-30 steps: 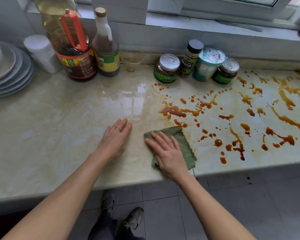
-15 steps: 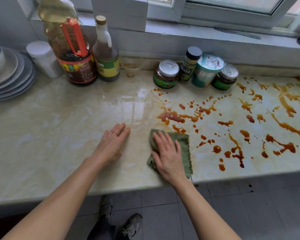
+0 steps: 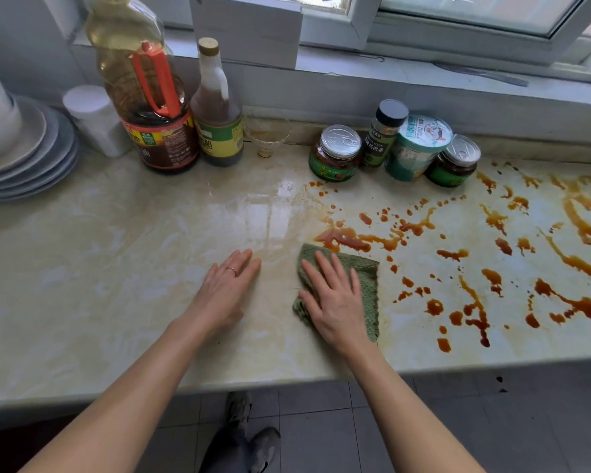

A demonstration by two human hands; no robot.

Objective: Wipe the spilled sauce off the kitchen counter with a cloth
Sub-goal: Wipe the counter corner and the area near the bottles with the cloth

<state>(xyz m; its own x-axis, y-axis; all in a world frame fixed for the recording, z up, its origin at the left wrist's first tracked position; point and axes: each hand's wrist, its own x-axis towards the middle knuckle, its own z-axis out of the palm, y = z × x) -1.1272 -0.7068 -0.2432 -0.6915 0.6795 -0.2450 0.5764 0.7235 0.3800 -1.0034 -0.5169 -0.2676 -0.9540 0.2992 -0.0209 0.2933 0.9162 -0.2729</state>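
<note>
While right hand (image 3: 335,302) presses green cloth (image 3: 365,281) flat, grip open, left hand (image 3: 224,288) splayed on counter (image 3: 116,268).

You are facing a window (image 3: 458,11) that is letting daylight in. Below the window, a pale sill (image 3: 406,87) is running along the wall. A white card (image 3: 246,29) is leaning against the window's left part. Far below the window, grey floor tiles (image 3: 321,421) are showing.

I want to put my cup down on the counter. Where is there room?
Free: the bare counter between the plates and the left hand. Crowded: bottles and jars along the wall; sauce covers everything right of the cloth.
</note>
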